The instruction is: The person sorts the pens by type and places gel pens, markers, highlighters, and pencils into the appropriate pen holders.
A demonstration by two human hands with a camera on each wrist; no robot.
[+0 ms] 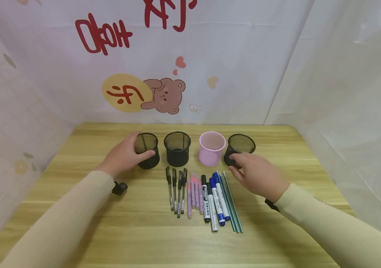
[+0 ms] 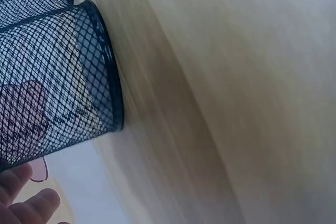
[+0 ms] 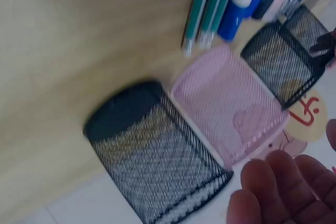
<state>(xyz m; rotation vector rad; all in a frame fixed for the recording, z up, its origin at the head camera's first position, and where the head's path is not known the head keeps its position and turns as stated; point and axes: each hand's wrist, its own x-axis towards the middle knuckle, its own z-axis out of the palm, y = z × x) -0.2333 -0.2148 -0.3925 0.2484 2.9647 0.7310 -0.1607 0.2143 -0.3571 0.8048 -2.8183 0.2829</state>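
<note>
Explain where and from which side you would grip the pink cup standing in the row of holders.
Probably best gripped by the rim of the pink cup, from above: black mesh holders stand close on both sides and pens lie in front, so its sides offer little room.

Under my left grip [image 1: 123, 156] sits a cup of black wire mesh [image 1: 147, 150], fine metal lattice with a smooth rolled rim, see-through and faintly shiny. My right grip [image 1: 257, 175] touches another mesh cup [image 1: 240, 147] of the same make. The pink cup [image 1: 212, 148] between them looks like matt plastic. The worktop [image 1: 76, 223] is pale wood grain with a smooth, low sheen. My sleeves [image 1: 327, 223] are soft beige cloth.
</note>
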